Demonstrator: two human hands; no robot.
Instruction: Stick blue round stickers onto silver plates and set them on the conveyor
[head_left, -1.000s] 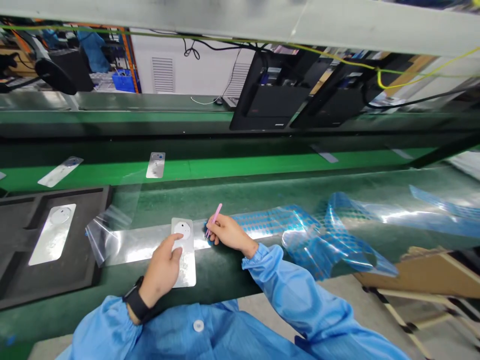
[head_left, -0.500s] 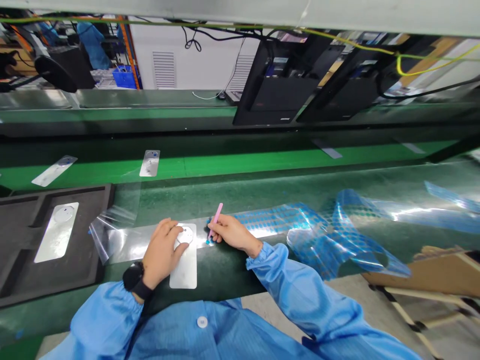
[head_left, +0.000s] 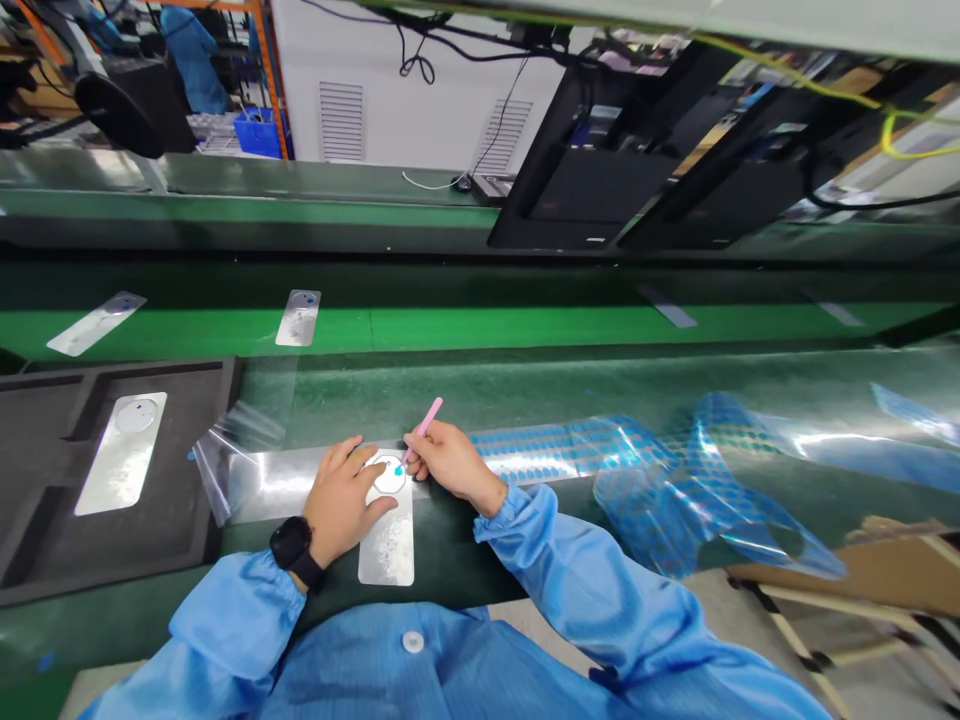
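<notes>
My left hand (head_left: 341, 500) rests on a silver metallic plate (head_left: 386, 552), its fingers spread on either side of a round white disc (head_left: 390, 476) near the plate's top end. My right hand (head_left: 450, 465) pinches pink tweezers (head_left: 424, 422). Their tip is at the disc's edge, with a small blue dot (head_left: 399, 470) at the tip. A clear film strip with rows of blue dots (head_left: 570, 450) runs off to the right, and a shiny backing strip (head_left: 277, 483) extends left beneath the plate.
A dark foam tray (head_left: 45, 480) on the left holds a similar plate (head_left: 120, 455). More plates (head_left: 298, 318) lie on the green conveyor belt (head_left: 525, 328) beyond. Loose film loops up at the right, above a cardboard sheet (head_left: 847, 565). Dark monitors hang overhead.
The tweezers tip has moved left, from the dotted film onto the white disc. My left hand has shifted up the plate, its fingers now around the disc. The whole view has tilted slightly.
</notes>
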